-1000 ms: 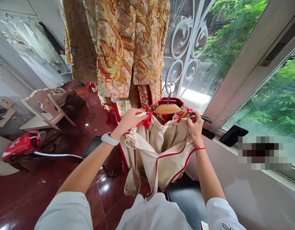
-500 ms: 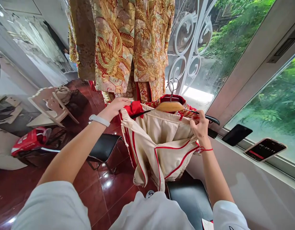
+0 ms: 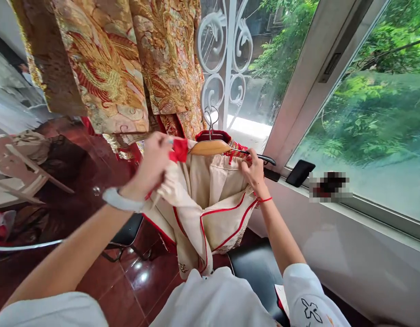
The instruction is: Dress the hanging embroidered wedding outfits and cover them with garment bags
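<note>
A cream-lined skirt [image 3: 226,222] with red piping hangs below a hanger [image 3: 210,147] that has a wooden middle and a dark arm. My right hand [image 3: 254,171] pinches the skirt's waistband at the hanger's right arm. At the other end, my left hand [image 3: 154,159], somewhat blurred, is closed on the waistband near a red cloth piece [image 3: 180,149]. Some of its fingers are hidden. Behind the hanger shows the red collar [image 3: 201,135] of another garment. Folds of the skirt droop toward my shirt.
Gold and red embroidered garments [image 3: 107,86] hang just beyond my left hand. A black padded seat [image 3: 259,268] stands below right. On the windowsill lie a dark phone [image 3: 300,172] and a pixelated object [image 3: 330,185]. A white scrollwork grille [image 3: 226,63] rises behind the hanger.
The view has turned to the right. My left hand has drawn the waistband's left end back toward me, bunching it. My right hand still grips beside the hanger's right arm.
</note>
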Demonstrator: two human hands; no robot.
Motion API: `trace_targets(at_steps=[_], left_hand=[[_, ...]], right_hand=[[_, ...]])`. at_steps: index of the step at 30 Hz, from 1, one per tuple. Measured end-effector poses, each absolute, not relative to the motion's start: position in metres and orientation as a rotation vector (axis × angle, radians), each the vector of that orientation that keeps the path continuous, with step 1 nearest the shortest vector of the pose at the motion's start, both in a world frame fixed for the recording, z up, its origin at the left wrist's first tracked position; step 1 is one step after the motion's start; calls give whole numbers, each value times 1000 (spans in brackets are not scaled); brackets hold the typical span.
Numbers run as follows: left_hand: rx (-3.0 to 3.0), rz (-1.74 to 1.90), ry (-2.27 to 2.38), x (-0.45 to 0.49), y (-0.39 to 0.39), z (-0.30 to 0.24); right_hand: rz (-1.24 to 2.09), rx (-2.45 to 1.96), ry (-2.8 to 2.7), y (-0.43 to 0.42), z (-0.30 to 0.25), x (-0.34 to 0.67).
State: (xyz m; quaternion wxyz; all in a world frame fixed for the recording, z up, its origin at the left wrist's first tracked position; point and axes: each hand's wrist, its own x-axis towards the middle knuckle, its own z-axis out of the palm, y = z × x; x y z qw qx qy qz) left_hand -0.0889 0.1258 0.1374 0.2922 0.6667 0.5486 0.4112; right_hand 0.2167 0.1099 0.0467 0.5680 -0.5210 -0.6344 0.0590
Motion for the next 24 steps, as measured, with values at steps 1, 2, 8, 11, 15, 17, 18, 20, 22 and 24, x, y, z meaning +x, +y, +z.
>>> trace_targets(at_steps=[1,2,8,11,15,17,18,20,22,24], left_hand=[[1804,1148,1496,-75,116,127],[1823,1198,1515,-63,109,117],[1848,1113,1477,-55,124,105],[2036,763,1371,-90,137,122],[2449,545,1522,-119,150,131],[2574,570,1542,-119,156,123],[2614,608,1518,-116,157,118],[2651,672,1461,-110,158,105],[2635,685,1459,-105,154,95],[2600,688,1490,-101,147,90]], right_hand=[[162,-1216,-1480,112,44,215],[184,-1210,-1469,115,42,213],[318,-1189,-1453,136,33,219],[340,-1176,-1460,145,32,223],[334,-1169,-1446,151,32,221],[354,-1170,-1440,151,32,220],[362,-1174,-1440,151,32,221],[381,-1186,-1442,149,32,222],[390,-1201,-1442,147,33,223],[379,-1207,-1440,146,35,224]])
